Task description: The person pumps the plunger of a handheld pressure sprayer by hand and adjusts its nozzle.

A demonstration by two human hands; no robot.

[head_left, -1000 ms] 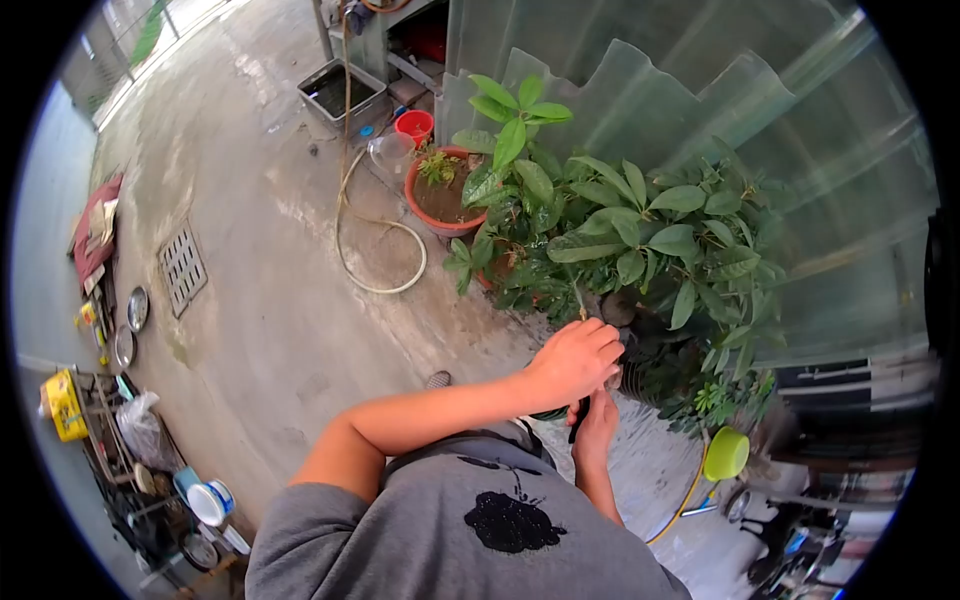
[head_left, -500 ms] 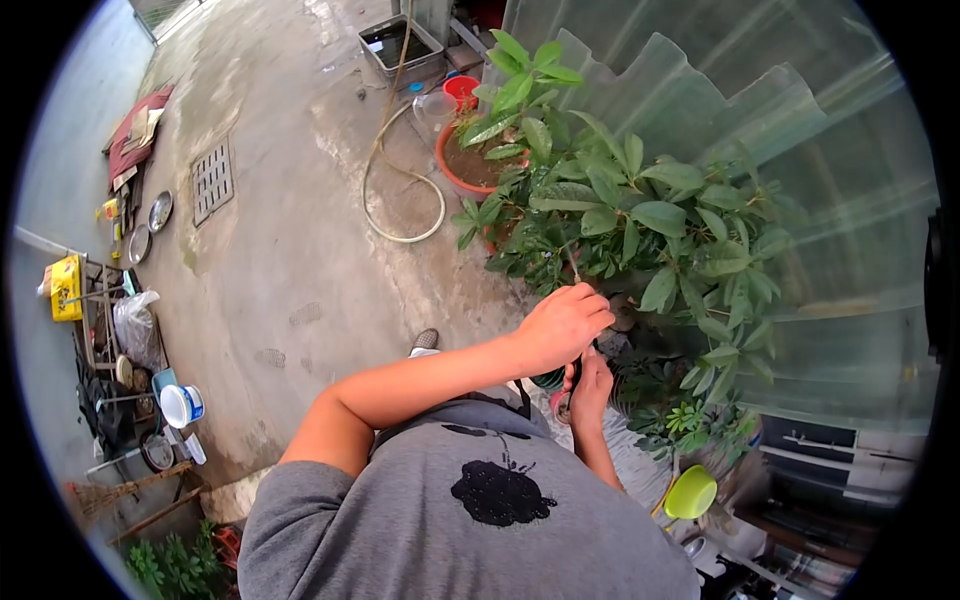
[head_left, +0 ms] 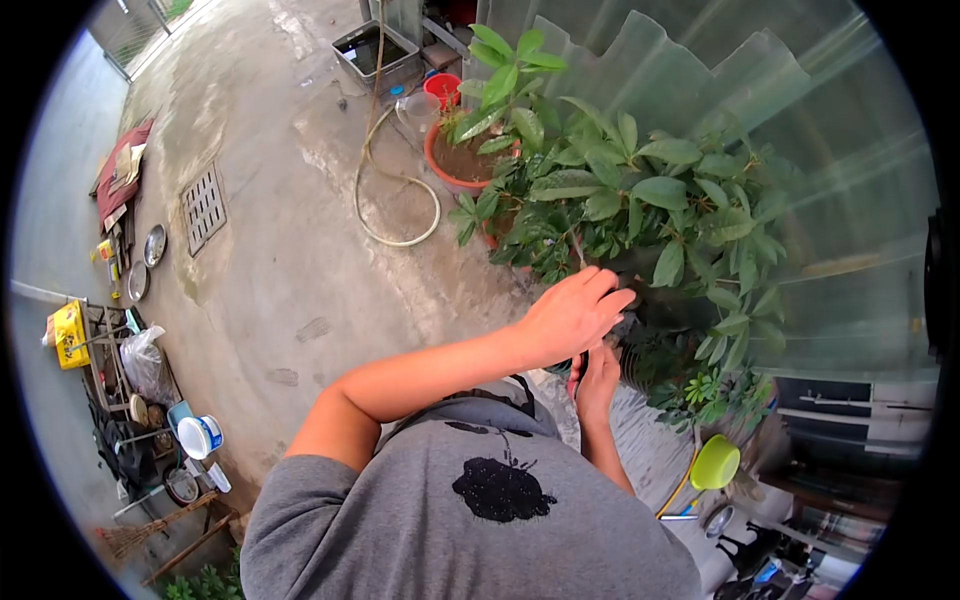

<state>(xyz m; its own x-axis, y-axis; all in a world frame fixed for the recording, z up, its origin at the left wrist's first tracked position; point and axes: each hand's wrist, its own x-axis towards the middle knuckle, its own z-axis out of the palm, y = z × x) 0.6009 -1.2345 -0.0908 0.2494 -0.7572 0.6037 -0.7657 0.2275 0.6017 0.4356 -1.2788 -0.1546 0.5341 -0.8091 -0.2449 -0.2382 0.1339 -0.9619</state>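
My left hand reaches across my body to the lower edge of a leafy green plant. Its fingers are curled together, and whatever they pinch is hidden behind them. A thin stem rises just above the knuckles. Just below it, my right hand is closed around a narrow dark handle; the rest of that object is covered by my hands. The two hands are very near each other, beside the dark shaded gap under the leaves.
Near the plant stand an orange pot, a red bucket and a grey water basin. A hose loops over the concrete. Corrugated sheeting borders the right. A lime-green basin and a white bucket sit lower down.
My left hand has shifted slightly right, with its fingers raised a little more. My right hand has moved slightly right, still closed. The whole view has turned a little.
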